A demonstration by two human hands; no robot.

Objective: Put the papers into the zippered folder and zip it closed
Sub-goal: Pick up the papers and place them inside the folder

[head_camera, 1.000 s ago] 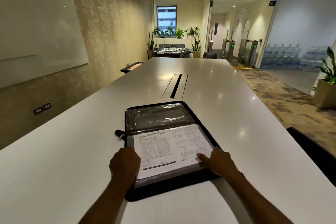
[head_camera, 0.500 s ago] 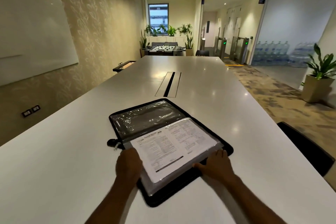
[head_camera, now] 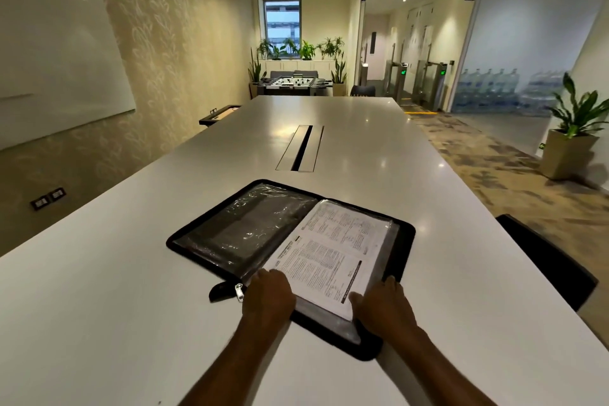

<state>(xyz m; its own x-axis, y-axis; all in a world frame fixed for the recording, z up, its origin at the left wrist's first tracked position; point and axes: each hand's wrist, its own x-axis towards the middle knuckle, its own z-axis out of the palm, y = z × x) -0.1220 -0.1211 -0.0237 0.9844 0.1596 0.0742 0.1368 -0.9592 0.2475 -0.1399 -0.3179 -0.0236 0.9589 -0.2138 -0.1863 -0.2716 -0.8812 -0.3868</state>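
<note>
A black zippered folder (head_camera: 403, 236) lies open and flat on the white table (head_camera: 99, 290), turned at an angle. Its left half shows a clear plastic sleeve (head_camera: 250, 224). Printed papers (head_camera: 333, 257) sit in the right half under clear plastic. A silver zipper pull (head_camera: 239, 292) hangs at the near left end of the spine. My left hand (head_camera: 268, 298) rests on the near left corner of the papers, beside the pull. My right hand (head_camera: 384, 308) presses on the folder's near right edge, fingers touching the papers.
A cable slot (head_camera: 300, 148) is set into the table's middle beyond the folder. A black chair (head_camera: 547, 260) stands at the table's right side. A potted plant (head_camera: 571, 135) stands on the carpet farther right. A whiteboard (head_camera: 56, 59) hangs on the left wall.
The folder has been turned clockwise under both hands, so its spine now runs away from me and the papers lie on the right. Both hands stayed on its near edge.
</note>
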